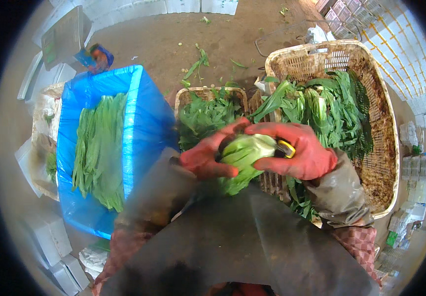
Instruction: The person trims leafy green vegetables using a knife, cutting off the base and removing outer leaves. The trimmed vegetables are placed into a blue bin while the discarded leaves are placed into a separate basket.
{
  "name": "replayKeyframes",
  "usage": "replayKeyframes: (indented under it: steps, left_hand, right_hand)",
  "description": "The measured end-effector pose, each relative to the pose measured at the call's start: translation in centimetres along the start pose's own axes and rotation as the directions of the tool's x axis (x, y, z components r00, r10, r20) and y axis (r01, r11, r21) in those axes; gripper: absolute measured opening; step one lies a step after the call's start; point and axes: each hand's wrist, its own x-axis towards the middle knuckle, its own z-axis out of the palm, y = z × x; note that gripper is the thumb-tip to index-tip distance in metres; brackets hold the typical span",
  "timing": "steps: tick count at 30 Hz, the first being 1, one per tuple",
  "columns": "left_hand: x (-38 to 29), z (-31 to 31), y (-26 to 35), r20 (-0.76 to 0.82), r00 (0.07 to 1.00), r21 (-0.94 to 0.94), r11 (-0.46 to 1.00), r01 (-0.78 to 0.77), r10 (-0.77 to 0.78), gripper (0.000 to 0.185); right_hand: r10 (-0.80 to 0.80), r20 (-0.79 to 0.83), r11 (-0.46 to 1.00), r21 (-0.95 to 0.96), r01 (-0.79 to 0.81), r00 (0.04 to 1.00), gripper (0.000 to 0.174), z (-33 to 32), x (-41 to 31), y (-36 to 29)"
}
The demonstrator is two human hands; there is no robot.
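Note:
My left hand (213,155), in a red rubber glove, grips a head of long-leaf lettuce (248,150) from its left side. The pale cut end of the stem points up and to the right, and the leaves hang towards my apron. My right hand (294,150), gloved the same way, is closed around a small tool with a yellow and black end (286,148); its blade, if any, is hidden. The thumb and fingers of that hand also press against the lettuce's stem end. Both hands are above the lap, over a dark apron (235,236).
A blue-lined bin (148,96) at left holds long lettuce bunches (100,148). At right stands a dirty plastic basket (386,148) with leafy heads (327,107). A smaller basket (211,90) of loose leaves (209,113) sits between. Leaf scraps (200,61) litter the floor. White foam boxes (183,5) line the back.

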Motion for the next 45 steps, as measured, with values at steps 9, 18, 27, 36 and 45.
replayKeyframes:
  steps: [9, 18, 27, 36, 45]
  left_hand:
    - [5.4, -1.1, 7.2, 0.409, 0.812, -0.372, 0.737, 0.564, -0.416, 0.050]
    - [-0.3, 6.6, 1.0, 0.533, 0.528, -0.365, 0.384, 0.848, -0.661, 0.035]
    - [3.7, 6.2, 1.3, -0.237, 0.972, 0.208, 0.977, 0.056, -0.006, 0.075]
    - [1.0, 5.3, 1.2, -0.118, 0.865, -0.006, 0.872, 0.490, -0.487, 0.083]
    - [0.5, 4.1, 1.8, -0.117, 0.993, 0.324, 0.945, 0.036, 0.003, 0.082]
  right_hand:
    - [-0.051, 0.030, 0.945, -0.322, 0.058, 0.998, 0.032, 4.6, -0.2, -5.8]
    - [0.468, -0.525, 0.585, -0.419, -0.694, 0.711, 0.043, -12.9, -2.1, 15.2]
    - [-0.083, -0.208, 0.674, -0.732, -0.098, 0.975, 0.065, -9.8, -6.9, -6.7]
    - [0.128, -0.348, 0.789, -0.531, -0.308, 0.929, 0.037, -1.3, -1.6, -3.7]
    - [0.686, -0.022, 0.524, -0.678, -0.515, 0.727, 0.017, -0.9, 0.8, 0.1]
